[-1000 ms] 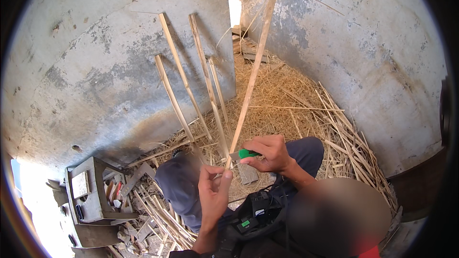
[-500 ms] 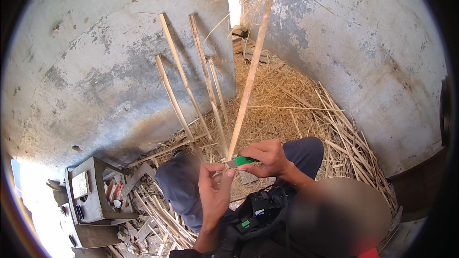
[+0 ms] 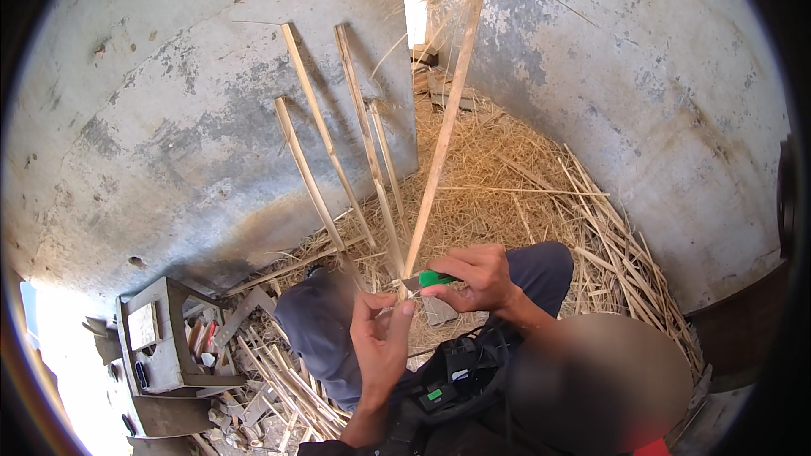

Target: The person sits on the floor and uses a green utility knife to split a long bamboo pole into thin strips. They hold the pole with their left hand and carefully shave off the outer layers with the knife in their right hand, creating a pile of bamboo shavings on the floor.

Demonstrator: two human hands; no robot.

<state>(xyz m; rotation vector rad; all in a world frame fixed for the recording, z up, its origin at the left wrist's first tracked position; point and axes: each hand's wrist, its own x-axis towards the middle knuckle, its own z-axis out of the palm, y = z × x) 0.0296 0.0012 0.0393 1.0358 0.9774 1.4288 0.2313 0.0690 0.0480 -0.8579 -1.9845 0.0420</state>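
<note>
A long pale cane strip (image 3: 446, 114) rises from my lap up past the wall corner. My left hand (image 3: 380, 338) pinches its lower end between thumb and fingers. My right hand (image 3: 477, 277) grips a small knife with a green handle (image 3: 437, 279), its blade laid against the strip just above my left fingers. Both hands work over my knees in dark trousers.
Several split cane strips (image 3: 325, 148) lean on the grey concrete wall (image 3: 152, 135) to the left. Straw and shavings (image 3: 515, 186) cover the floor in the corner. A grey metal box with small tools (image 3: 165, 342) stands at my lower left, with offcuts beside it.
My right hand with the knife has slid slightly down and left along the strip toward my left hand. The strip's top leans a little more to the left.
</note>
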